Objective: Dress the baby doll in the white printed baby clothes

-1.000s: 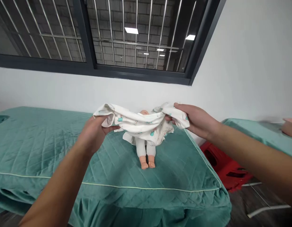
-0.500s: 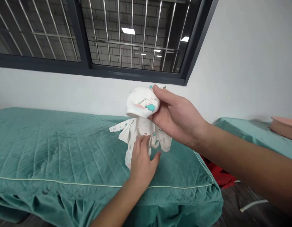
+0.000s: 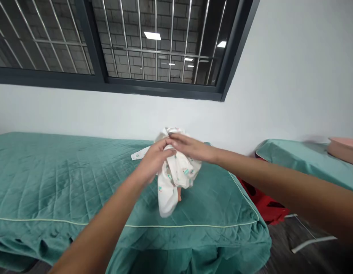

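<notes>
A bundle of white baby clothes [image 3: 180, 171] with small green and pink prints is on the green quilted bed, apparently on a doll. A skin-toned tip [image 3: 179, 195], like a doll's foot or hand, pokes out below. One printed sleeve [image 3: 139, 153] sticks out to the left. At the bundle's top left, my left hand [image 3: 155, 158] is closed on the cloth, thumb toward me. My right hand [image 3: 192, 147] reaches over the top from the right, fingers together on the cloth and meeting my left fingertips. White fabric bunches behind the fingers; whether it is the cap is unclear.
The bed [image 3: 64, 179] has a pale piped front edge. A barred window [image 3: 156, 49] is in the white wall behind. To the right are another green-covered surface [image 3: 296, 156] with a pink basin [image 3: 343, 150], and a red item [image 3: 267, 207] on the dark floor.
My right hand has come down from holding up the white cap. My left hand has risen to the bundle's top, and the hands now meet. The clothing is more bunched.
</notes>
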Demonstrator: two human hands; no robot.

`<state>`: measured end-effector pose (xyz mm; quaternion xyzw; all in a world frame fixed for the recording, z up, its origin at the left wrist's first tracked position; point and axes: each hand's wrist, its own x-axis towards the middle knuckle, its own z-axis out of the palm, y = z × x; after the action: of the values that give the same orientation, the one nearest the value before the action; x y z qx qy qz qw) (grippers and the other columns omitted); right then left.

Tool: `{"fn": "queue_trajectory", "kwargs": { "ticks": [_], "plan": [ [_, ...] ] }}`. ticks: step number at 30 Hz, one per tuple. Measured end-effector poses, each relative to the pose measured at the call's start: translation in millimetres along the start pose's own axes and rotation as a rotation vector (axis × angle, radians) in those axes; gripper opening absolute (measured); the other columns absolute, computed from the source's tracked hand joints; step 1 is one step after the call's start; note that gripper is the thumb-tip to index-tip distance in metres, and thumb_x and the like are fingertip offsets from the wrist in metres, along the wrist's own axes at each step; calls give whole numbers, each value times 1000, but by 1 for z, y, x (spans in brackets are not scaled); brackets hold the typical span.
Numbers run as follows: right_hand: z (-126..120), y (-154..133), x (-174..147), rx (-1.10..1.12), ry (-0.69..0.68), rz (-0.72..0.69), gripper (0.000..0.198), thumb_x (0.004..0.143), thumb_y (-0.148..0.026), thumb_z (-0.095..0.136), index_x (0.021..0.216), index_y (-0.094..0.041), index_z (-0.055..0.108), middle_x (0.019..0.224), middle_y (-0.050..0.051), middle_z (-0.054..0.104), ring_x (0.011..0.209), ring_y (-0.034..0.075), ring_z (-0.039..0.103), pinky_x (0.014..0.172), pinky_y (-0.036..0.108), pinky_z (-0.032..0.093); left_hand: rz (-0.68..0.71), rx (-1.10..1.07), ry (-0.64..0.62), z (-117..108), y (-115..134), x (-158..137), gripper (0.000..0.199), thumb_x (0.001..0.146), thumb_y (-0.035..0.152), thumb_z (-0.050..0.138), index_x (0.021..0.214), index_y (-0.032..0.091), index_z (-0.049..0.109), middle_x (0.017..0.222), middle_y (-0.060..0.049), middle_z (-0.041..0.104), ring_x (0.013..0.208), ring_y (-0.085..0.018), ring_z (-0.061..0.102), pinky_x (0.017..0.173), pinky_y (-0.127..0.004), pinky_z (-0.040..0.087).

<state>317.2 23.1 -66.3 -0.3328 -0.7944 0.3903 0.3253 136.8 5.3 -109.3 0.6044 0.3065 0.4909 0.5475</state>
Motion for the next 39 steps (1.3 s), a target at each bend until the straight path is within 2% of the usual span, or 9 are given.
{"fn": "queue_trajectory", "kwargs": {
  "ticks": [4,11,14,17,23,26,31,35,39],
  "plan": [
    [16,22,-22,33,-146,70,61,81,-55,71,131,-24,57,131,9,61,121,28,56,104,43,46,-77,-134,97,-5,28,18,25,66,18,66,90,20,61,66,4,61,54,-13,56,52,-22,45],
    [64,33,-31,397,114,219,38,82,-43,73,114,-24,62,110,5,70,106,23,64,95,40,50,-103,-68,124,-7,33,20,23,66,19,64,89,20,62,62,3,56,51,-13,53,53,-24,47],
    [64,33,-18,557,182,251,26,81,-35,73,101,-21,64,98,3,71,93,19,65,84,33,51,31,289,216,-15,30,21,17,72,20,59,89,20,63,77,-2,60,68,-18,59,65,-30,51],
    [53,29,-3,635,219,260,20,77,-30,75,90,-19,65,85,1,69,78,16,62,73,29,50,361,789,370,-21,32,15,23,79,19,56,100,20,66,106,-8,60,95,-23,60,83,-37,52],
    [29,12,15,738,293,344,14,74,-27,72,78,-19,61,66,0,61,64,16,57,61,29,48,661,1208,-178,-12,44,-10,32,89,17,51,117,27,63,140,-6,51,127,-26,49,103,-44,45],
    [25,8,16,678,333,352,9,74,-23,67,75,-19,59,66,0,59,67,17,58,59,29,48,695,1319,-275,-7,41,-11,33,85,12,53,114,25,62,149,-7,44,134,-29,43,105,-48,43],
    [14,6,8,427,187,300,17,75,-29,72,75,-18,60,64,-1,58,58,12,52,53,25,43,699,1152,-260,-6,38,-9,17,78,6,50,83,20,58,117,-7,65,110,-25,57,93,-41,46],
    [-21,2,2,223,9,370,33,74,-43,80,90,-17,68,72,2,65,56,11,53,52,26,43,449,848,-157,-12,49,-16,6,75,13,56,75,19,57,78,0,63,72,-14,56,68,-27,45],
    [-60,-10,0,-176,-164,344,34,73,-43,82,98,-20,76,70,0,64,56,11,50,53,26,40,273,664,-68,-22,61,-12,7,74,22,62,80,19,63,76,0,63,67,-13,54,59,-23,42]
  ]
}}
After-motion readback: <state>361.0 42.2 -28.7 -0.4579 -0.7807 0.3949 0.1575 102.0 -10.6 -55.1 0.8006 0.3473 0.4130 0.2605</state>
